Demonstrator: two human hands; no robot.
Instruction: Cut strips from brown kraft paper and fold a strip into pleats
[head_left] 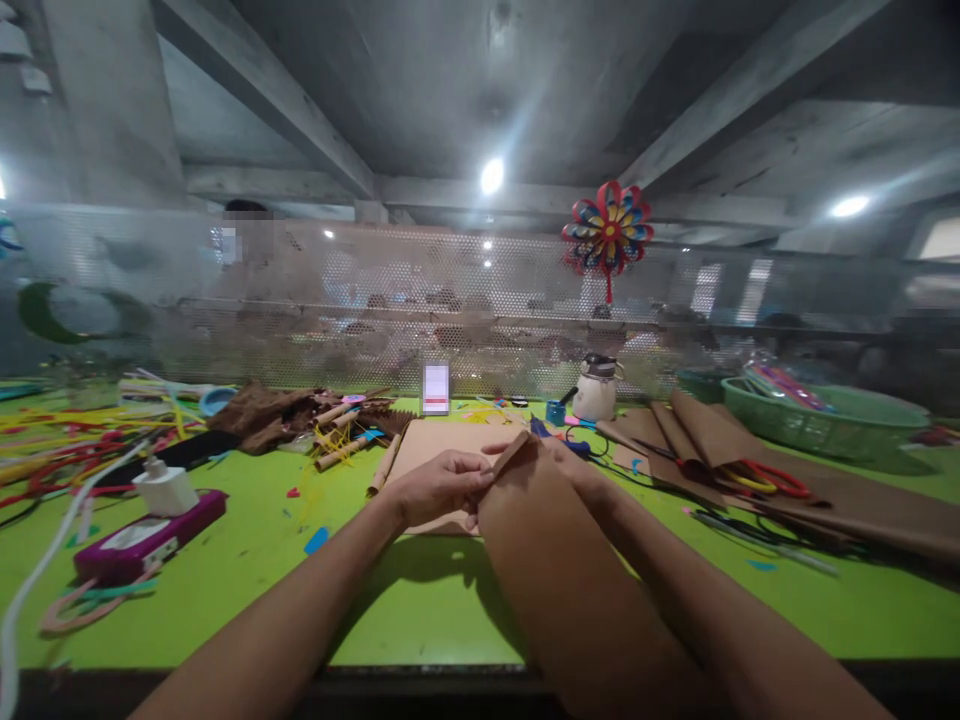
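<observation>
A long sheet of brown paper [555, 560] runs from the table's near edge up to my hands. My left hand [439, 485] is closed on the sheet's far left edge, fingers pinching it. My right hand [574, 465] sits behind the sheet's far corner, which is folded up; its fingers are mostly hidden by the paper but grip that corner. A flat brown card [435, 445] lies on the green table [247, 560] under and beyond my hands.
Red-handled scissors [757, 478] lie on more brown paper at right, near a green basket [825, 415]. A white glue pot [596, 392] stands behind. At left are a purple power bank [146, 540], a white charger [165, 488], coloured strips and paper rolls. A mesh screen with a paper pinwheel [607, 232] backs the table.
</observation>
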